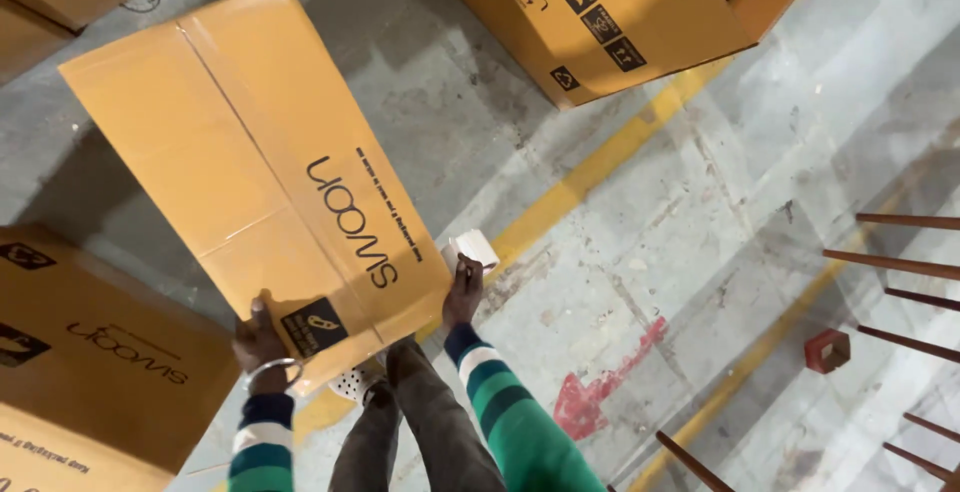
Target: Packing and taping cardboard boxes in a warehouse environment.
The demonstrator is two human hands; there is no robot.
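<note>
Grey concrete floor point(700, 212), scuffed and crossed by yellow painted lines point(600, 162) with a red smear point(600, 387), lies under everything.

At the fingers first: the left hand point(258, 337) curls around the near bottom corner of a flattened cardboard box point(250, 152), thumb on the printed face beside a dark label, a metal bangle point(272, 372) at the wrist. The right hand point(463, 292) closes on the opposite near corner, and a roll of pale tape point(474, 247) is pinched against that edge (whether it is looped on a finger or merely pressed there I cannot tell). Both hands are shut on the box, which hangs tilted in the air, its far end pointing away and to the left, above the floor and in front of the striped green sleeves point(510, 412).

Outward from there, a squared-up carton point(90, 352) stands at the left, another carton point(610, 12) at the top, thin reddish rods point(900, 262) at the right, and a small red block point(826, 350) on the floor.

In my judgement the grip is shallow: only the corners are held, so the long panel could sag or twist and slip free. The tape could drop if the right fingers shift.
</note>
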